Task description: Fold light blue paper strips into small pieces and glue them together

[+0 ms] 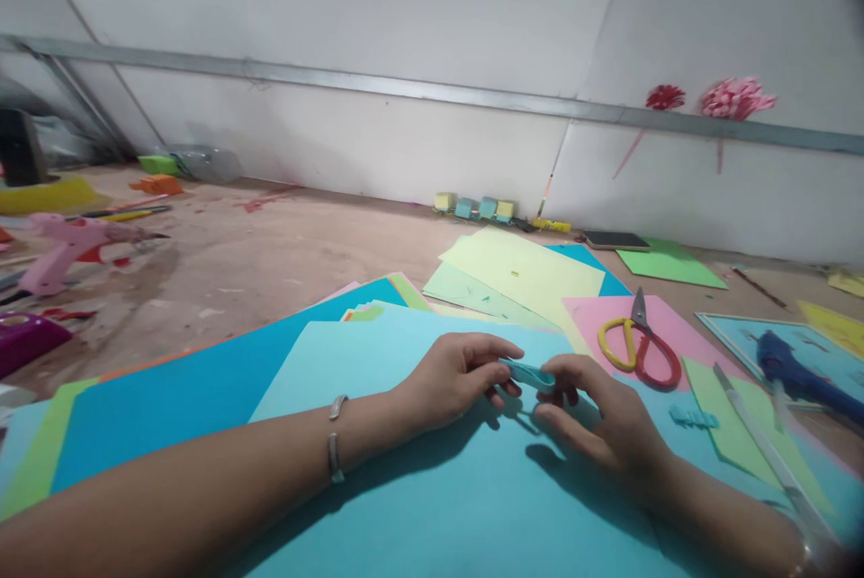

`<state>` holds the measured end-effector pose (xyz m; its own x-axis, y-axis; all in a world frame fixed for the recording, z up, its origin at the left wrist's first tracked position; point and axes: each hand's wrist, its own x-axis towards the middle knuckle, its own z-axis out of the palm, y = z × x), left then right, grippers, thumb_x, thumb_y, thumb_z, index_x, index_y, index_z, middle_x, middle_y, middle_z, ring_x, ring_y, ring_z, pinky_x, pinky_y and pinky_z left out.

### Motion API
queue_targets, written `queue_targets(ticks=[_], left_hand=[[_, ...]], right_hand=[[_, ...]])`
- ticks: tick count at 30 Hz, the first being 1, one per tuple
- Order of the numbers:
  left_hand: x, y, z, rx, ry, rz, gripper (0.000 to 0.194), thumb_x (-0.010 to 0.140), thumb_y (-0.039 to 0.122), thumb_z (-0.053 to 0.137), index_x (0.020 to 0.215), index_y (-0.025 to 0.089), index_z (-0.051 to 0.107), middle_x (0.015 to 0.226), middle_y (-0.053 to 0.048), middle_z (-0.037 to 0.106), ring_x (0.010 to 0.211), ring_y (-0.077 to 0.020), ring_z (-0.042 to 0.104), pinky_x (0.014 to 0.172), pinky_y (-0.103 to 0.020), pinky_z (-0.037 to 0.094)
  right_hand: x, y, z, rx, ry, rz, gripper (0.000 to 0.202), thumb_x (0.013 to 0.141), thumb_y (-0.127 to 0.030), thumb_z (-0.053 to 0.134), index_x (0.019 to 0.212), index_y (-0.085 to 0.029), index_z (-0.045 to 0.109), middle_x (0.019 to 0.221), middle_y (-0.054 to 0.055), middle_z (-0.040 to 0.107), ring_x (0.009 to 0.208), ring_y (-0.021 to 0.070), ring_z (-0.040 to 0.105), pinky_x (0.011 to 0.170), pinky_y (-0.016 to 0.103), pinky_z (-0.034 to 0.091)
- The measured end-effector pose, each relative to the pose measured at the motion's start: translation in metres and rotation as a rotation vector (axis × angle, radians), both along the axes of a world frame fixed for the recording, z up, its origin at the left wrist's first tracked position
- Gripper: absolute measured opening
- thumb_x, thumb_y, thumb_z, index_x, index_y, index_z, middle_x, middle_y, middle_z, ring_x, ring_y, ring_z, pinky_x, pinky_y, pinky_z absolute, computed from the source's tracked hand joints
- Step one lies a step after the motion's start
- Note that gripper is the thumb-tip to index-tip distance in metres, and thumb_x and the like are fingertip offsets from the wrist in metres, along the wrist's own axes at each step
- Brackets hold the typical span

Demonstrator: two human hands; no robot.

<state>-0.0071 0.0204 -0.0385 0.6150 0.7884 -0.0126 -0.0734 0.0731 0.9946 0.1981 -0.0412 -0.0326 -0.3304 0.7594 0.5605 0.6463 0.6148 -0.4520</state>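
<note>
While it bent between fingertips, a blue strip [530,373] showed a slim curve

Because it was pinched near both ends, the strip sat bowed above a pale blue sheet [472,515]; the left hand [442,380] held one end narrowly, the right hand [611,420] the other. To my eye the bending was under way, though I couldn't tell whether the ends were joined or how much shaping was left. A small fringed piece [694,418] already lay cut near the scissors [638,312], which rested untouched on pink paper [681,317]. Farther out were a dark blue glue gun [776,362] and, against the wall [432,146], a pink flower [735,98].
</note>
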Motion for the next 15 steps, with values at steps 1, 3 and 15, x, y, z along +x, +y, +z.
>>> queue_targets(ticks=[1, 3, 15], left_hand=[[-0.0003, 0.0002, 0.0006, 0.052, -0.008, 0.032, 0.030, 0.080, 0.029, 0.071, 0.104, 0.011, 0.068, 0.072, -0.005, 0.072, 0.062, -0.0152, 0.068, 0.057, -0.028, 0.057], [-0.0008, -0.0003, 0.0010, 0.165, -0.010, 0.070, 0.026, 0.082, 0.027, 0.067, 0.102, 0.011, 0.070, 0.077, -0.007, 0.074, 0.070, -0.0178, 0.071, 0.060, -0.028, 0.058], [-0.0066, -0.0026, -0.0007, 0.679, 0.129, 0.088, 0.019, 0.086, 0.016, 0.058, 0.099, 0.014, 0.072, 0.077, -0.008, 0.077, 0.057, -0.0130, 0.066, 0.059, -0.026, 0.055]], right_hand=[[0.0008, 0.0003, 0.0003, -0.017, 0.040, -0.032, 0.025, 0.087, -0.026, 0.062, 0.109, -0.019, 0.053, 0.074, -0.001, 0.063, 0.057, 0.0106, 0.058, 0.054, 0.020, 0.048], [0.0020, 0.0012, 0.0011, -0.047, 0.073, -0.068, 0.032, 0.087, -0.028, 0.064, 0.114, -0.018, 0.053, 0.075, -0.001, 0.064, 0.058, 0.0110, 0.059, 0.055, 0.020, 0.050], [0.0007, -0.0005, 0.0035, -0.010, -0.024, 0.012, 0.012, 0.092, -0.026, 0.058, 0.084, -0.018, 0.061, 0.070, 0.001, 0.063, 0.061, 0.0123, 0.055, 0.056, 0.023, 0.045]])
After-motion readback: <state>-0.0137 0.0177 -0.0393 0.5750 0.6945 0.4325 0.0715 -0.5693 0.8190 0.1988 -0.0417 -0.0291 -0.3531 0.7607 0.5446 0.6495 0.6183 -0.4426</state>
